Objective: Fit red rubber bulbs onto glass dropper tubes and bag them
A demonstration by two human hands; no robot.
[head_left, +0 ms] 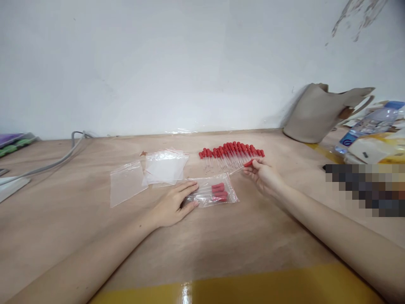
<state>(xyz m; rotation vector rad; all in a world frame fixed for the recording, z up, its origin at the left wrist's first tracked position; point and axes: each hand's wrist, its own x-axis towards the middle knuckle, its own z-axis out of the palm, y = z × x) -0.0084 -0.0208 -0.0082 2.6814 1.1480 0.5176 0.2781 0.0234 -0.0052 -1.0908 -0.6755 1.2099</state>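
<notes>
My right hand [261, 175] pinches a dropper [248, 164] by its red rubber bulb. Its thin clear tube points left, its tip near the right, red-lined end of a clear zip bag [202, 198]. Inside the bag lie several droppers with red bulbs [219, 192]. Resting on the bag's left end is my left hand [177, 202], thumb and fingers stretched out and apart. Behind the bag, a row of many red-bulbed droppers [234, 154] lies with bulbs toward the wall. A stack of zip bags [166, 166] and a single bag [126, 181] lie to the left.
A grey cable [60, 162] crosses the table at the left. On the right are a beige jug-shaped container [319, 112], a plastic bottle [371, 124] and a white-and-yellow package [373, 147]. Yellow tape [240, 285] runs along the table's near edge; a wall stands behind.
</notes>
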